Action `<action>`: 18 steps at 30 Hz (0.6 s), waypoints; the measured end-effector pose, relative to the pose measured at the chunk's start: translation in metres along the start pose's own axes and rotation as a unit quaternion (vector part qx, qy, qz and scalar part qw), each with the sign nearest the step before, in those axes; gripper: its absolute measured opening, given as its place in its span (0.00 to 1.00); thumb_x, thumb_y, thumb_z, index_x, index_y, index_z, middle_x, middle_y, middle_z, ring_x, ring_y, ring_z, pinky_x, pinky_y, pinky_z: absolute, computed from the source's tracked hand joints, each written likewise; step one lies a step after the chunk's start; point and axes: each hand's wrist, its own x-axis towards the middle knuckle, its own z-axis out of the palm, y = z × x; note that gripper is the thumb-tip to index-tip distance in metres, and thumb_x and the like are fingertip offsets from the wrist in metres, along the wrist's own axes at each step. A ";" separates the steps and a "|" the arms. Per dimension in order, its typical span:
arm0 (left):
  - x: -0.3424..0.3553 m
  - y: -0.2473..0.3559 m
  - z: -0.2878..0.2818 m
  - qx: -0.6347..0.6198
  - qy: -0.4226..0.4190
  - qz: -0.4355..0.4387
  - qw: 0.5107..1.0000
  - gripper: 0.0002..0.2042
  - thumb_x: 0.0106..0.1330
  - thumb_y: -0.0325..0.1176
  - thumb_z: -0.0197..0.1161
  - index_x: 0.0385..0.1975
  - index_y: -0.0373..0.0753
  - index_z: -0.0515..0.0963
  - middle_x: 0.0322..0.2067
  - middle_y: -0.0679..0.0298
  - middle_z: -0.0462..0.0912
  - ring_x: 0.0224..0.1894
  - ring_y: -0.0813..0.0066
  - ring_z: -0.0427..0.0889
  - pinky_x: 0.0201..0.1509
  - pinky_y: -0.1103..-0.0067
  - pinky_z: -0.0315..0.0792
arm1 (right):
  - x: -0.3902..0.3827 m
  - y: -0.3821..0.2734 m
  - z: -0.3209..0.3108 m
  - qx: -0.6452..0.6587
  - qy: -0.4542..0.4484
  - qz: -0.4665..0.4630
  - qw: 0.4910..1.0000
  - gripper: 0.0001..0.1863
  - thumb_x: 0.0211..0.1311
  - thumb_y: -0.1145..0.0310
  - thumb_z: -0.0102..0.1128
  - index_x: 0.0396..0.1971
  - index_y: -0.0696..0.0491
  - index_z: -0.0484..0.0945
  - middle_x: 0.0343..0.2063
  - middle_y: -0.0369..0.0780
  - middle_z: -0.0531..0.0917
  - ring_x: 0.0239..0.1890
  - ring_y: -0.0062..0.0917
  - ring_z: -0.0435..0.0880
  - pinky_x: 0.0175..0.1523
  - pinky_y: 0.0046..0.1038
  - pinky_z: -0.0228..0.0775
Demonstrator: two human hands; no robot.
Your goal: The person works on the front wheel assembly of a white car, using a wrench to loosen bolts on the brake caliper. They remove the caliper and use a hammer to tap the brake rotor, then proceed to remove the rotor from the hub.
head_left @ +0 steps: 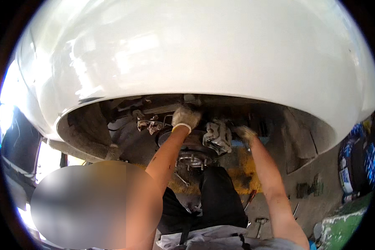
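Note:
Both my hands wear dirty, light-coloured work gloves and reach into the wheel arch of a white car. My left hand point(186, 117) is above the brake disc point(191, 142), its back toward me and its fingers hidden behind it. A grey brake caliper point(218, 136) sits at the disc's right side. Just right of the caliper is my right hand point(245, 133), partly blurred; its fingers do not show clearly enough to tell their grip. The wheel hub point(191, 159), with several bare studs, faces me between my knees.
The white car body point(204, 50) overhangs the work, its arch edge close above my hands. On the floor lie a wrench point(182, 179), a red-handled screwdriver point(251, 198) and a hammer-like tool point(260, 225). Tyres point(358, 162) stand at right, beside a green-and-white block point(341, 227).

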 end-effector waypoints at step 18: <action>0.000 -0.006 0.010 -0.308 0.151 -0.156 0.926 0.14 0.49 0.42 0.54 0.25 0.38 0.78 0.27 0.56 0.80 0.31 0.61 0.80 0.34 0.70 0.74 | 0.006 0.017 -0.016 0.346 -0.043 0.096 0.932 0.18 0.47 0.57 0.62 0.36 0.52 0.77 0.36 0.41 0.79 0.36 0.30 0.75 0.36 0.29 0.68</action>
